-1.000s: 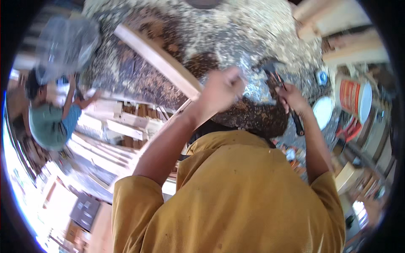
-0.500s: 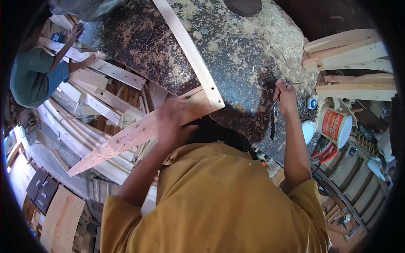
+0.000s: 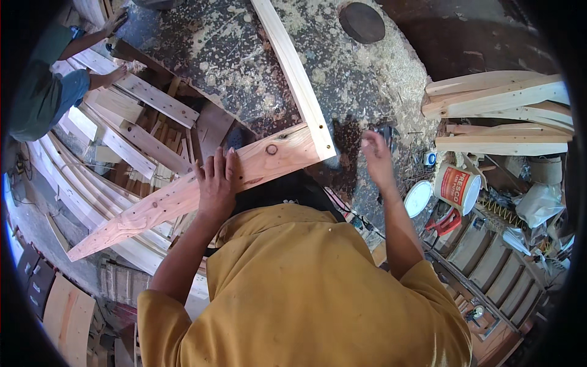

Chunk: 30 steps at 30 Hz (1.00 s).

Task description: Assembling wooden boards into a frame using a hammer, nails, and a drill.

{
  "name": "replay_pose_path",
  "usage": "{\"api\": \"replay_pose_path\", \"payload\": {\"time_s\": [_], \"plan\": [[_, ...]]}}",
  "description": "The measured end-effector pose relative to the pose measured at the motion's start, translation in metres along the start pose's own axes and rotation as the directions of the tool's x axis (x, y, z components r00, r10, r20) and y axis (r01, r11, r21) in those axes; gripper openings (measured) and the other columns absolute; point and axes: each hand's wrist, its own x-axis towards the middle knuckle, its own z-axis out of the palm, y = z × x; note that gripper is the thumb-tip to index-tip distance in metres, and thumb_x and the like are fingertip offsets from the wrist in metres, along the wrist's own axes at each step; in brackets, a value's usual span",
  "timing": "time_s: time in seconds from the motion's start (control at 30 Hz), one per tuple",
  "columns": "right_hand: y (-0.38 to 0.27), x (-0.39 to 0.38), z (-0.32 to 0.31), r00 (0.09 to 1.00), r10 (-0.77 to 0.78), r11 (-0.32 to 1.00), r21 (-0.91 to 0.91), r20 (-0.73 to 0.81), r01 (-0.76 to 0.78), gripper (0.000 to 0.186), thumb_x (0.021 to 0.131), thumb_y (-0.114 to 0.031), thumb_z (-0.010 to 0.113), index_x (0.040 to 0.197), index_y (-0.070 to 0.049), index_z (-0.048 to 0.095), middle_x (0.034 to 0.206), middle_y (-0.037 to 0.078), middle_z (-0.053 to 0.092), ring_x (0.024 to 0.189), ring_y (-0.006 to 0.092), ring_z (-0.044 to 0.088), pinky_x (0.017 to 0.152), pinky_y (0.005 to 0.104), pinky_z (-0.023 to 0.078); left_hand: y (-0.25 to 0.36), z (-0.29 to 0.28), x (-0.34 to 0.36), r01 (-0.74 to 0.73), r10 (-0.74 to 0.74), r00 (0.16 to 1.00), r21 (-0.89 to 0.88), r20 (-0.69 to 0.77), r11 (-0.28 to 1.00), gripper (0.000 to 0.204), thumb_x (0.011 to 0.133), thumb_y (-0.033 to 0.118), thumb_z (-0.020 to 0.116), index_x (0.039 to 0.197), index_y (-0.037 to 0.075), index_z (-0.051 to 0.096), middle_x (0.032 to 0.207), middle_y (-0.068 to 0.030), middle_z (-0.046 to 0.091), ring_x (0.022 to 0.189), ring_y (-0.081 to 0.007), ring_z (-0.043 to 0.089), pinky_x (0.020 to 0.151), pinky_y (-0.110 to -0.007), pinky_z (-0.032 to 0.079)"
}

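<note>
My left hand (image 3: 215, 186) grips the top edge of a tapered reddish wooden plank (image 3: 140, 214), fingers wrapped over it, left of its corner joint with a pale wooden strip (image 3: 287, 67) that runs away from me. Small dark holes show near that joint. My right hand (image 3: 376, 156) is open with loosely bent fingers apart, just right of the joint. A dark-headed hand tool (image 3: 385, 136) lies partly behind that hand on the stained, shaving-covered work surface (image 3: 220, 49).
A co-worker (image 3: 52, 85) is among stacked boards (image 3: 153, 92) at left. Curved boards (image 3: 495, 101) lie at right, near a white bucket (image 3: 455, 186), a white lid (image 3: 417, 197) and a red-handled tool (image 3: 443, 223). A dark round block (image 3: 362, 22) sits at the back.
My left hand has moved from blurred motion to a grip on the plank. My right hand has let go of the dark tool and shifted left. The view has also shifted.
</note>
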Motion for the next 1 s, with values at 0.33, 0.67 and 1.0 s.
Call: {"api": "replay_pose_path", "payload": {"time_s": [0.33,0.67,1.0], "plan": [[-0.150,0.085,0.047,0.606,-0.347,0.596,0.668,0.715,-0.446,0.066,0.090,-0.054,0.048,0.126,0.001,0.046,0.113,0.017,0.058,0.106,0.0269,0.057,0.091,0.0412,0.047,0.013,-0.091,-0.036,-0.070,0.058,0.977,-0.050,-0.204,0.996,0.067,0.075,0.004,0.054,0.137,0.001,0.028,0.128,-0.0254,0.040,0.118,-0.0419,0.041,0.100,-0.061,0.026],[-0.193,0.097,0.081,0.753,-0.335,0.641,0.723,0.566,-0.259,0.060,0.080,-0.053,0.063,0.106,-0.001,0.049,0.077,0.010,0.059,0.059,0.0161,0.059,0.053,0.0296,0.053,0.035,-0.068,-0.077,-0.013,0.013,0.971,0.004,-0.240,1.000,0.068,0.074,0.009,0.059,0.136,0.002,0.031,0.127,-0.0232,0.041,0.118,-0.0398,0.041,0.101,-0.062,0.025],[-0.183,0.108,0.087,0.742,-0.450,0.715,0.698,0.496,-0.033,0.066,0.077,-0.065,0.056,0.103,-0.004,0.054,0.079,0.008,0.060,0.064,0.0145,0.059,0.055,0.0285,0.051,0.035,-0.061,0.011,0.292,-0.211,0.952,-0.460,0.221,0.838,0.056,0.075,0.053,0.064,0.102,0.004,0.059,0.100,-0.0180,0.060,0.101,-0.0355,0.054,0.087,-0.045,0.042]]}}
